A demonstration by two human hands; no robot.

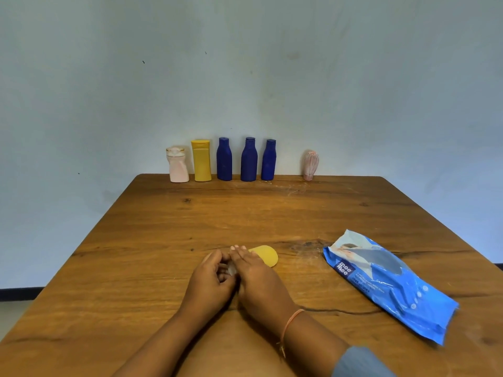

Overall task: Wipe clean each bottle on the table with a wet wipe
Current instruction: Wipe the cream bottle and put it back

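A rounded yellow bottle (pixel 265 255) lies on its side near the middle of the wooden table (pixel 163 240). My right hand (pixel 258 278) lies over its left part and holds it down. My left hand (pixel 211 278) is beside it, fingers curled round a small white wet wipe (pixel 232 269) that shows between the two hands. Along the far edge stand a pale pink bottle (pixel 178 165), a tall yellow bottle (pixel 201 160), three dark blue bottles (pixel 224 159) (pixel 249 159) (pixel 269 160) and, apart to the right, a small pink striped bottle (pixel 310 165).
A blue wet-wipes packet (pixel 389 284) lies flat on the right side of the table, at an angle. A plain pale wall stands right behind the row of bottles. The table's left and right edges drop off to the floor.
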